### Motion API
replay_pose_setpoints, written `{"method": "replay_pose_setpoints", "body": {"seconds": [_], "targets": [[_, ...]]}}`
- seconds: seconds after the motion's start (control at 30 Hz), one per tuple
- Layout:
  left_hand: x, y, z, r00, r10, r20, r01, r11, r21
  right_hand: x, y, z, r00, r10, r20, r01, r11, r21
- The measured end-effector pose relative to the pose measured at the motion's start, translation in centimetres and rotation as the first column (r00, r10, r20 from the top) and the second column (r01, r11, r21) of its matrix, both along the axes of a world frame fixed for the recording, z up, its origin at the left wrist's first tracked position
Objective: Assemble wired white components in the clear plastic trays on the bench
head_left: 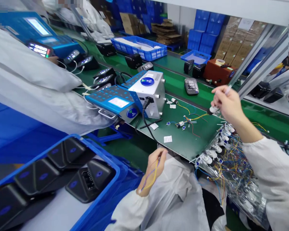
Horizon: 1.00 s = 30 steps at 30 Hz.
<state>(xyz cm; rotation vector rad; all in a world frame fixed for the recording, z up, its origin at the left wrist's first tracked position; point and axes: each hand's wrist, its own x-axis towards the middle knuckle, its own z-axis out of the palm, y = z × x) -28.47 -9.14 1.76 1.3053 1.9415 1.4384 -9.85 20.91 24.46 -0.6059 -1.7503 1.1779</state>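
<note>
My left hand (154, 166) is low over my lap, closed on a few thin yellow and blue wires (151, 176) that trail down across my wrist. My right hand (225, 102) is raised above the green bench, fingers pinched on a thin pale rod-like thing (228, 89), with a small white part (213, 109) at the fingertips. Below the right forearm lies a clear bag of wired white components (228, 157) at the bench edge. Loose wired parts (186, 121) lie on the green mat (183, 141) between my hands.
A silver and blue test box (149, 93) with a black cable stands at mid-bench. A blue crate (106, 195) of black housings sits at lower left. A co-worker's white sleeve (38, 86) fills the left. A blood pressure monitor (191, 86) and blue trays lie beyond.
</note>
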Motion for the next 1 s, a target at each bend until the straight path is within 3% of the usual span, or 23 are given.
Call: {"method": "replay_pose_setpoints", "body": {"seconds": [0.1,0.17,0.23,0.33,0.43,0.5,0.57,0.63,0.7,0.8,0.9,1.0], "targets": [[0.3,6.0,4.3,0.914,-0.256,-0.314,0.215,0.964,-0.159,-1.0,-0.3,4.7,0.983,0.035,-0.179,-0.021,0.996,0.082],[0.3,10.4,5.7,0.801,-0.375,-0.466,0.217,0.908,-0.359,-1.6,-0.4,6.4,0.976,0.062,-0.210,-0.039,0.993,0.115],[-0.2,13.6,6.5,0.762,-0.403,-0.507,0.205,0.893,-0.401,-2.0,-0.6,6.8,0.978,0.074,-0.197,-0.047,0.989,0.137],[-1.3,15.6,7.7,0.725,-0.411,-0.553,0.197,0.893,-0.405,-1.8,-0.8,6.3,0.985,0.065,-0.160,-0.039,0.987,0.157],[-1.5,15.8,9.8,0.739,-0.331,-0.587,0.209,0.941,-0.267,-1.2,-1.1,6.0,0.991,0.040,-0.125,-0.021,0.989,0.145],[-0.3,16.5,10.9,0.807,-0.317,-0.499,0.306,0.946,-0.107,-0.9,-1.2,6.2,0.993,0.015,-0.121,0.002,0.990,0.144],[1.9,18.0,11.1,0.858,-0.401,-0.321,0.431,0.902,0.023,-0.7,-1.3,6.6,0.992,-0.008,-0.129,0.028,0.988,0.154],[4.2,20.0,10.5,0.856,-0.491,-0.162,0.508,0.856,0.092,-0.3,-1.3,7.0,0.990,-0.024,-0.140,0.048,0.984,0.170],[5.8,21.9,9.7,0.843,-0.535,-0.048,0.536,0.832,0.145,0.3,-1.3,7.2,0.989,-0.034,-0.144,0.060,0.981,0.184],[6.0,23.8,9.5,0.848,-0.530,0.006,0.518,0.833,0.194,1.8,-0.7,6.8,0.991,-0.067,-0.117,0.088,0.979,0.185],[4.4,24.8,11.5,0.870,-0.491,0.042,0.467,0.849,0.246,3.4,0.3,4.5,0.987,-0.163,-0.013,0.163,0.979,0.120],[2.7,25.3,14.8,0.864,-0.493,0.097,0.447,0.842,0.301,4.3,1.1,0.5,0.966,-0.217,0.139,0.225,0.973,-0.045]]}}
